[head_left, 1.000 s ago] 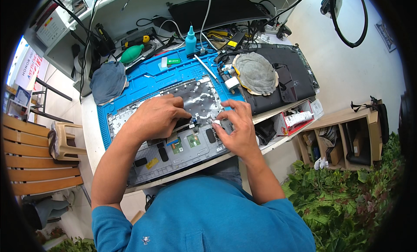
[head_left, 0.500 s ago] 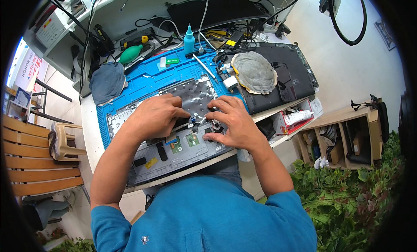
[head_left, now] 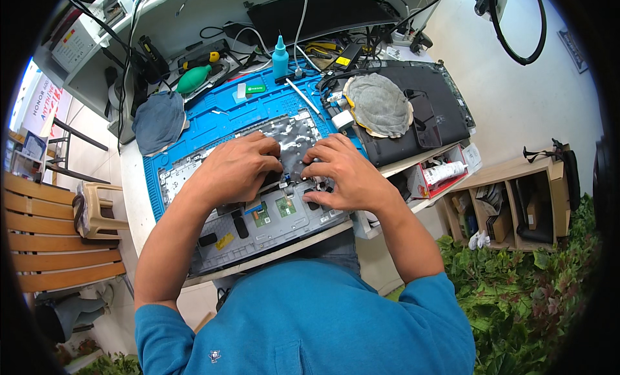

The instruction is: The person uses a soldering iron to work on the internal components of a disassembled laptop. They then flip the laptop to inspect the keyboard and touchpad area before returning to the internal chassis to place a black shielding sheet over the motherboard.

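An opened laptop chassis (head_left: 278, 231), grey with its inner side up, lies in front of me, with a black sheet (head_left: 292, 137) across its upper half. My left hand (head_left: 242, 165) bends over the middle of it, fingers curled together and tips down among small parts. Whatever is in those fingertips is hidden under the hand. My right hand (head_left: 345, 171) rests at the chassis's right side, its thumb and fingers apart around small dark parts and cables. A green circuit board (head_left: 285, 206) shows between and below the hands.
The chassis lies partly on a blue work mat (head_left: 197, 122). Behind it stand a blue dropper bottle (head_left: 280, 60) and a green air blower (head_left: 193, 80). Grey cloth pads (head_left: 378, 107) lie on a dark laptop (head_left: 445, 104) at right. A red-and-white box (head_left: 445, 175) sits beside the bench.
My left hand has shifted slightly up and right, its fingers still curled. My right hand has risen a little, its fingers drawn slightly closer. The chassis stays in place.
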Available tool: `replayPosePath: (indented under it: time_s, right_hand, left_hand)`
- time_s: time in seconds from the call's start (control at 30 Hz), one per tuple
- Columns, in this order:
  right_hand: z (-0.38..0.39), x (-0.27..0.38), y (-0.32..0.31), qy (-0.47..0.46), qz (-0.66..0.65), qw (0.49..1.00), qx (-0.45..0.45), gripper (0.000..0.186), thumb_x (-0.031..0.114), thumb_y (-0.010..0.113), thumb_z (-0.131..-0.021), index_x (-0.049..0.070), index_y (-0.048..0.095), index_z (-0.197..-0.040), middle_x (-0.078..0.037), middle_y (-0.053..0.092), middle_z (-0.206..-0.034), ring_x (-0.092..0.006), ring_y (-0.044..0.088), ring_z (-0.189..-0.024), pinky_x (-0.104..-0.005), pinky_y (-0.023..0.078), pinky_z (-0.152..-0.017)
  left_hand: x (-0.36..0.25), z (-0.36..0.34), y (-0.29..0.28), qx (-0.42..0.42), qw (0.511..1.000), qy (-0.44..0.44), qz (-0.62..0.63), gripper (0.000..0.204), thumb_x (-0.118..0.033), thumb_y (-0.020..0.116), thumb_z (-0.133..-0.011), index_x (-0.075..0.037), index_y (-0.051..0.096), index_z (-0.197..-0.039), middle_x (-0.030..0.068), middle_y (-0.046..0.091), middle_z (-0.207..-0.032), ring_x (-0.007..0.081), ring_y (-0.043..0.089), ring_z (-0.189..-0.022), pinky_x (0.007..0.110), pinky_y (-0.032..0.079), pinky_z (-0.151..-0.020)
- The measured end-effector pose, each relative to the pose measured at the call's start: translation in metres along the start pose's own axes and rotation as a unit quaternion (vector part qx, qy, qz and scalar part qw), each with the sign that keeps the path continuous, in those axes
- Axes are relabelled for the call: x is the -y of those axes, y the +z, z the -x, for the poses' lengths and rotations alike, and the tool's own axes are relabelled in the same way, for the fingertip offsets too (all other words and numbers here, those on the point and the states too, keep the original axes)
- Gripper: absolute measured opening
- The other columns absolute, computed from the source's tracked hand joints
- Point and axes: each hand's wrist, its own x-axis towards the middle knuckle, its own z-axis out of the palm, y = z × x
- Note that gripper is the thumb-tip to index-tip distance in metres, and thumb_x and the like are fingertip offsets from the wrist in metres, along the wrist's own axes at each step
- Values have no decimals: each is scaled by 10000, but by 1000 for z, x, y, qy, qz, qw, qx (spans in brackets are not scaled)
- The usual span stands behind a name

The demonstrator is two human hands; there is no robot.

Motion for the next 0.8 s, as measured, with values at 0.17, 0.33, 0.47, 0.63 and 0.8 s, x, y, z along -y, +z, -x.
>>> replayPosePath:
  time_s: [0.17,0.33,0.47,0.63,0.8]
  right_hand:
    - [-2,2,4,-2,0,1000,-22,360,311,958,-804,84,820,-1047,-88,731,-1237,-340,624,-1263,-500,452,-1146]
    - [4,8,9,22,-11,999,-49,330,284,935,-832,72,815,-1054,-101,739,-1232,-348,632,-1265,-490,472,-1135]
    - [5,14,17,50,-38,995,-72,329,243,944,-830,47,805,-1055,-120,743,-1236,-362,647,-1274,-473,519,-1109]
    - [6,17,17,68,-63,992,-84,314,211,923,-840,20,794,-1054,-142,726,-1228,-372,640,-1269,-484,518,-1110]
    - [10,15,19,75,-80,989,-97,332,196,915,-842,12,780,-1083,-156,720,-1232,-378,639,-1257,-478,518,-1099]
  left_hand:
    - [8,-4,1,-4,1000,-20,22,251,-87,764,-926,-132,849,-1158,42,759,-1245,298,708,-1197,432,597,-993]
    - [21,-21,-4,-65,989,-122,52,335,-184,793,-982,-109,793,-1309,100,741,-1293,338,707,-1210,450,583,-1029]
    - [34,-40,2,-47,989,-129,57,412,-271,823,-985,-114,780,-1364,128,725,-1281,354,700,-1208,460,575,-1030]
    - [36,-62,6,-50,991,-117,34,329,-266,822,-984,-122,821,-1279,125,723,-1207,354,707,-1156,473,578,-980]
    - [43,-80,13,-22,985,-162,49,218,-215,819,-974,-101,837,-1158,142,764,-1145,365,731,-1095,478,584,-957]
